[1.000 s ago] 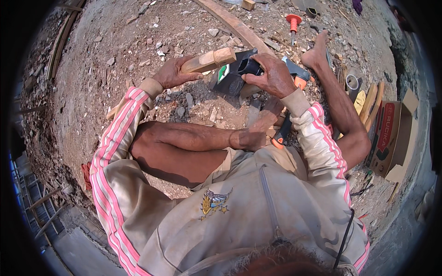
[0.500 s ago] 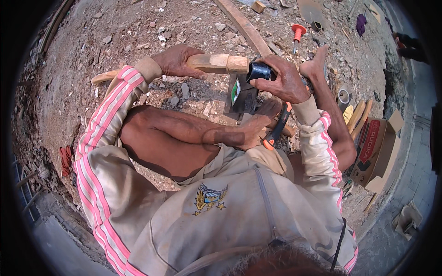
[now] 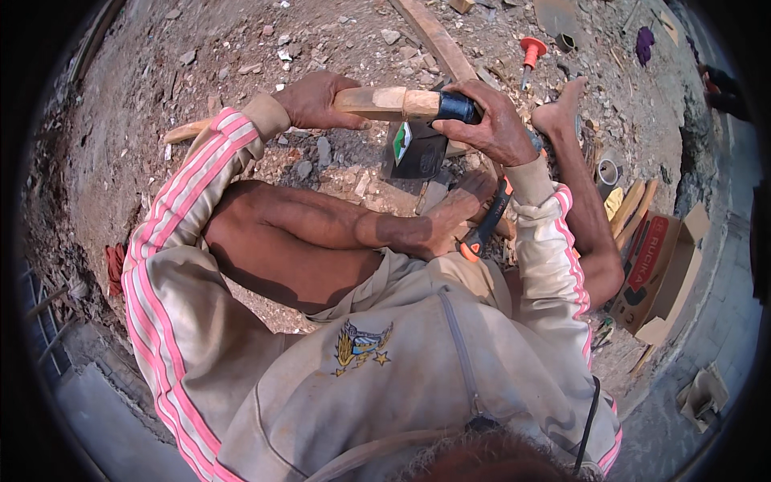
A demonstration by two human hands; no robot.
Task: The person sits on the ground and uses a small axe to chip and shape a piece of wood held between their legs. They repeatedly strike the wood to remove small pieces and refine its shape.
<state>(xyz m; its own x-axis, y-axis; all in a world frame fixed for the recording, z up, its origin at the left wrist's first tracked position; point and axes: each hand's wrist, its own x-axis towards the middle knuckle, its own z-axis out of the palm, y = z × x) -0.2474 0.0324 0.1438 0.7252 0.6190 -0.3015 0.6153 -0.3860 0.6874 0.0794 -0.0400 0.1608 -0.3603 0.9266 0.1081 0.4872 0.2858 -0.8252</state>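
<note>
Wooden handle (image 3: 373,102), clasped in the left hand (image 3: 320,100), now hides the mouth of the hoe head's (image 3: 422,157) black collar (image 3: 456,107) (perhaps entering it), bringing both in line; the right hand (image 3: 499,128) curls round the collar.

Strong light on rough, stone-strewn brown dirt ground (image 3: 221,136)

From where I stand, the ground fills most of the view, littered with pale, angular stones (image 3: 390,37) and finer grey rubble. Off to the right, past a dark, ragged earth edge (image 3: 697,153), runs a grey paved strip (image 3: 727,241) with faint joint lines. At the lower left lies a smooth, flat grey slab (image 3: 104,402); beside it, thin, dark, crossing bars (image 3: 48,317) make a grid, their material too dim to tell. The 2 grey surfaces look duller than the sunlit dirt, where shadows fall dark.
</note>
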